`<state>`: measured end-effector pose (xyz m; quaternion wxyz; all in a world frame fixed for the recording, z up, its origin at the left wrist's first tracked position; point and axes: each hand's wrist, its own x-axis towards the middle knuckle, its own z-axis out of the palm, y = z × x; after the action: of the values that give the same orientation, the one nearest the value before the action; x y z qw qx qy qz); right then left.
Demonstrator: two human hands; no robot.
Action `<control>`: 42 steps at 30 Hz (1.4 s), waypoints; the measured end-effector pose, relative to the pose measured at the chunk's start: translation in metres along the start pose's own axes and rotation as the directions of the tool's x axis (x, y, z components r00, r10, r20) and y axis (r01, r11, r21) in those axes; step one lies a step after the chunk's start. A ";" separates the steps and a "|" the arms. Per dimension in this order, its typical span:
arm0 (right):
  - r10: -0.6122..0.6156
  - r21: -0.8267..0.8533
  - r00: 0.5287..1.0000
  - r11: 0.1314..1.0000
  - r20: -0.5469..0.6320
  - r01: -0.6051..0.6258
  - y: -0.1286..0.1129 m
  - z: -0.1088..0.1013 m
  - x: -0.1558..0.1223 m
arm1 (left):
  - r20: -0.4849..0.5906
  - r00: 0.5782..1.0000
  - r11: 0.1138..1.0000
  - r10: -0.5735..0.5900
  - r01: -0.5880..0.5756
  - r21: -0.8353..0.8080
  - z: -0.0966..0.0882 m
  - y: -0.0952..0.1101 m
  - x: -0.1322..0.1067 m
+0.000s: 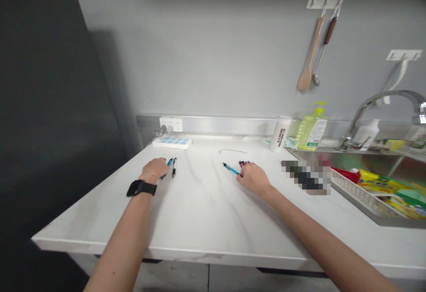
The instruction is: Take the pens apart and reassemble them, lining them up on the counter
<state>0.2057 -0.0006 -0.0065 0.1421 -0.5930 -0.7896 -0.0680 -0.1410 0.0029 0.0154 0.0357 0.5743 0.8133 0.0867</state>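
While both bare hands rest on a white marble-patterned counter (199,212), the left hand (153,170) has its fingers (163,163) against a teal pen (170,162) and a black pen (174,167). The right hand (254,179) sits at a small bunch of dark pens (244,163), a second teal pen (230,168) angled out beside its fingers (242,173). Whether either hand is gripping cannot be told. A white power strip (171,143) lies farther back on the counter.
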 end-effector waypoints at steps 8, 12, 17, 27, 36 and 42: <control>-0.031 0.262 0.986 0.965 0.164 -0.013 -0.077 -0.005 0.022 | 0.021 0.985 0.986 -0.169 0.168 0.008 -0.006 -0.002 -0.009; -0.026 0.299 0.982 0.954 0.185 -0.031 -0.150 0.010 0.045 | -0.111 0.960 0.966 -0.258 0.256 -0.035 -0.003 -0.003 -0.012; -0.001 0.358 0.986 0.932 0.169 -0.061 -0.201 0.031 0.061 | -0.070 0.964 0.966 -0.257 0.255 -0.047 -0.002 -0.003 -0.013; -0.027 0.381 0.991 0.924 0.135 -0.027 -0.198 0.037 0.055 | -0.008 0.980 0.980 -0.199 0.198 -0.025 0.002 -0.008 -0.004; -0.020 0.442 0.996 0.897 0.084 -0.019 -0.195 0.030 0.049 | -0.020 0.988 0.988 -0.153 0.153 0.009 0.002 -0.010 0.000; -0.018 0.112 0.984 0.994 0.180 -0.003 -0.118 -0.014 0.053 | -0.015 0.991 0.991 -0.136 0.136 0.014 0.001 -0.014 0.004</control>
<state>0.0818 0.0100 0.0298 0.1028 -0.5848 -0.8041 0.0300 -0.1551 0.0024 0.0123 0.0314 0.5170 0.8515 0.0822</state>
